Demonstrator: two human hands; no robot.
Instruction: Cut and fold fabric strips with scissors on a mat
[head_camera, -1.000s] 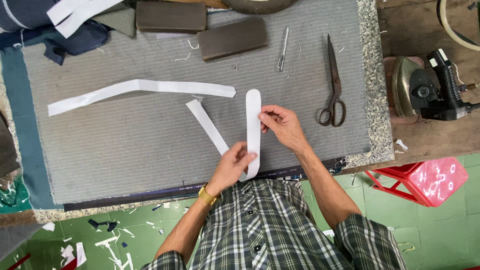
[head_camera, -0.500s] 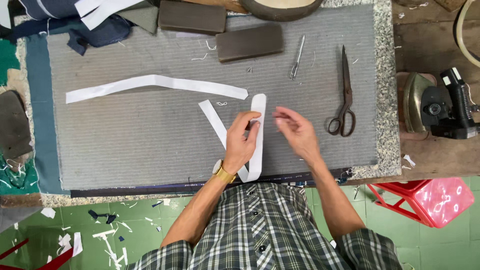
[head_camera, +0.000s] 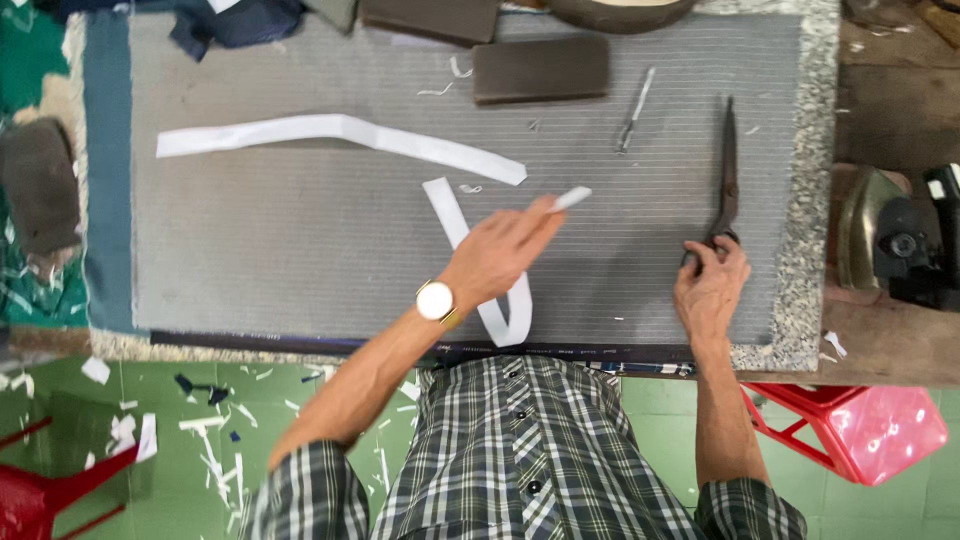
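Observation:
My left hand (head_camera: 497, 252) grips a folded white fabric strip (head_camera: 507, 318) near the front middle of the grey padded work surface (head_camera: 300, 235). One end of the strip pokes out past my fingers toward the right, and its fold lies at the front edge. My right hand (head_camera: 712, 288) is off to the right, with fingers closed on the handles of the long dark scissors (head_camera: 727, 170). The scissors lie flat, blades pointing away from me.
A longer white strip (head_camera: 340, 135) lies across the back left. A dark rectangular block (head_camera: 540, 70) and a small metal tool (head_camera: 635, 120) sit at the back. An iron (head_camera: 900, 240) stands right of the surface, above a red stool (head_camera: 880, 430). Scraps litter the green floor.
My right hand let go of the strip and moved right onto the scissors' handles. My left hand lifted the strip's end and swung it rightward.

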